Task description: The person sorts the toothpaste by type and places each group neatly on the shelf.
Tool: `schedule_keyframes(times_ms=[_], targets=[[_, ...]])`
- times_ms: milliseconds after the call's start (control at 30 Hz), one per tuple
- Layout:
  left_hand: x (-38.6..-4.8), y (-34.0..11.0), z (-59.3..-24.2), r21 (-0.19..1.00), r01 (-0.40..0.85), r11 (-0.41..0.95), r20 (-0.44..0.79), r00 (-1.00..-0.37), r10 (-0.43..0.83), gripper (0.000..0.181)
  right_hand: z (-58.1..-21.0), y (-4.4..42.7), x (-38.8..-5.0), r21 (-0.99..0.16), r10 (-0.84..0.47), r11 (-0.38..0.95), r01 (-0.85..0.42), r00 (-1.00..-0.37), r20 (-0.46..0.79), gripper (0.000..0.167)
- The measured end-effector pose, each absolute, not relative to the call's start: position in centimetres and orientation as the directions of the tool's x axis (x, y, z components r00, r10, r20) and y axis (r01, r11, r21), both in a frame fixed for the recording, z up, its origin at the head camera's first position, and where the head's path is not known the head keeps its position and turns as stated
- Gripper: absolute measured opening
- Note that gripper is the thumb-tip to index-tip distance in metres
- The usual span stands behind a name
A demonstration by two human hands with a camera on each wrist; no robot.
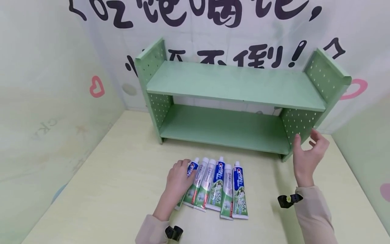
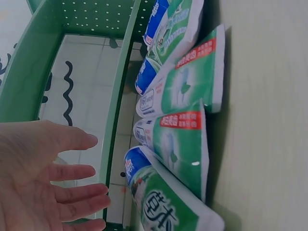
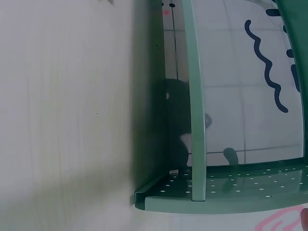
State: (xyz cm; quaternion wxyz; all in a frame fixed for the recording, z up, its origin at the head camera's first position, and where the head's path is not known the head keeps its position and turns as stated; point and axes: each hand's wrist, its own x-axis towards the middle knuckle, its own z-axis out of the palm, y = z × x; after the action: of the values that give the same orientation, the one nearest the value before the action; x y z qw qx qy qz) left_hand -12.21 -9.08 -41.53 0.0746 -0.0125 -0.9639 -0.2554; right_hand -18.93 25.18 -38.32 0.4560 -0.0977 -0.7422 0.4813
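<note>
Nearest me, two pale sleeves reach over the bench (image 1: 122, 189), each with a small black device at the wrist, the left one (image 1: 174, 233) and the right one (image 1: 289, 200). The left hand (image 1: 179, 178) is over the left end of a row of toothpaste tubes (image 1: 217, 186); its thumb and fingers are extended and relaxed, gripping nothing, though I can't tell whether it touches the leftmost tube (image 1: 192, 167). Well apart from it, the right hand (image 1: 309, 159) is raised beside the right end of the shelf, thumb and fingers spread and loosely bent, holding nothing; I can't tell if a fingertip meets the panel.

Six tubes lie side by side on the bench between the hands, nearer the left, caps pointing toward the shelf. Counting from the left, the first, fourth and sixth are blue and green; the second, third and fifth are white and green, and at least two of those carry a red band.

Behind them stands the green shelf (image 1: 234, 84), two boards between perforated side panels (image 1: 298, 123). Beyond it, the back wall is covered in big dark lettering (image 1: 228, 13), and a pink heart (image 1: 92, 87) marks the left wall.
</note>
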Motion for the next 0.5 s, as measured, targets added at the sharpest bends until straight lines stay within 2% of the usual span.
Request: schedule_keyframes(times_ms=[233,500], targets=[[-12.0,-9.8,-42.5,0.465,0.011,0.885,0.092,-0.995,-0.036,0.044,-38.6,25.9,-19.3,-0.847,0.660,0.455,-0.274,-0.535,0.527,0.043],[-11.8,-10.5,-43.5,0.478,-0.067,0.876,-0.035,-0.998,-0.058,0.055,-38.6,26.3,-20.4,-0.921,0.711,0.318,-0.224,-0.586,0.389,0.044]])
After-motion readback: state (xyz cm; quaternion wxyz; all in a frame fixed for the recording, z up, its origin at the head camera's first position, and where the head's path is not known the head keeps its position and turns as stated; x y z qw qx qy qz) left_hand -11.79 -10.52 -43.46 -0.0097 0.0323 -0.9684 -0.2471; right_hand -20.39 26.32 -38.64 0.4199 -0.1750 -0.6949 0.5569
